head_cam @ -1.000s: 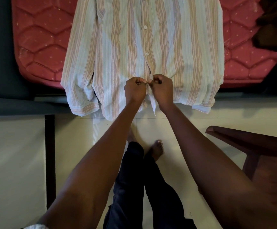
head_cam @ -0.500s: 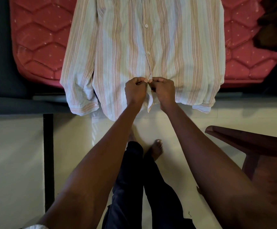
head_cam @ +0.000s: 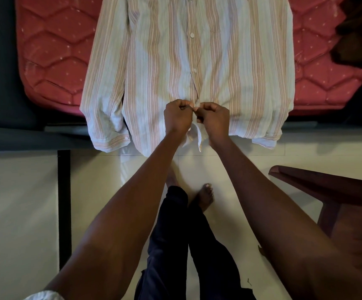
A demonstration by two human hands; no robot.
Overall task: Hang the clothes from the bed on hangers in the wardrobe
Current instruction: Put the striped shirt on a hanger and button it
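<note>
I saw the striped shirt (head_cam: 175, 61) lying front-up across the near edge of the red mattress (head_cam: 52, 61), its hem and cuffs hanging over that edge toward the floor (head_cam: 20, 213). My left hand (head_cam: 176, 119) and right hand (head_cam: 214, 120) were side by side at the lower end of the button placket, each with fingers curled and pinching the shirt's front edge. A wooden chair (head_cam: 327, 191) stood near my right arm.

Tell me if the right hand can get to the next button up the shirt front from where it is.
Probably yes: the right hand pinches the striped shirt placket just below that button, with nothing lying between.
</note>
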